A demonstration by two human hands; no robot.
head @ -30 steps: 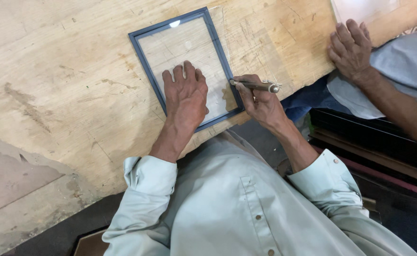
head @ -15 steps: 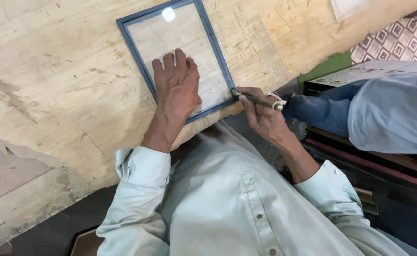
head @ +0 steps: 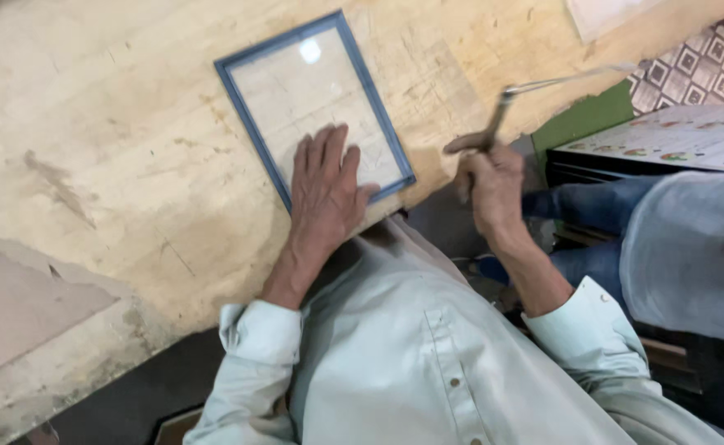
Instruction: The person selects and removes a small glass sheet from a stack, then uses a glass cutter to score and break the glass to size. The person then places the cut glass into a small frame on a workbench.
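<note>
Blue-painted wood frame, w/ a clear pane over a pale backing, is laid flat on the worn plywood counter; its long axis runs from the near edge of the counter up and away, tilted slightly leftward. The left hand is pressed palm-down on the frame's near end, fingers spread flat over the pane, thumb lying toward the near right corner; nothing is gripped there, the grip is simply open and flat, used as a hold-down. The right hand is held off the counter, just beyond its near edge and to the right of the frame's near right corner, closed in a fist around the handle of a thin metal tool. The tool's shaft is seen rising from the fist, w/ a long arm blurred and angled out to the right; what kind of tool it is cannot be told, prob. a small hammer. So the frame lies left of and slightly ahead of the tool grip, the near right corner being the closest part, and the left hand is already on it. Open room is left above and to the left of the frame, where bare counter is seen; to the right, space is tight: another person's grey-clothed leg and a printed board are found close by the right arm.
</note>
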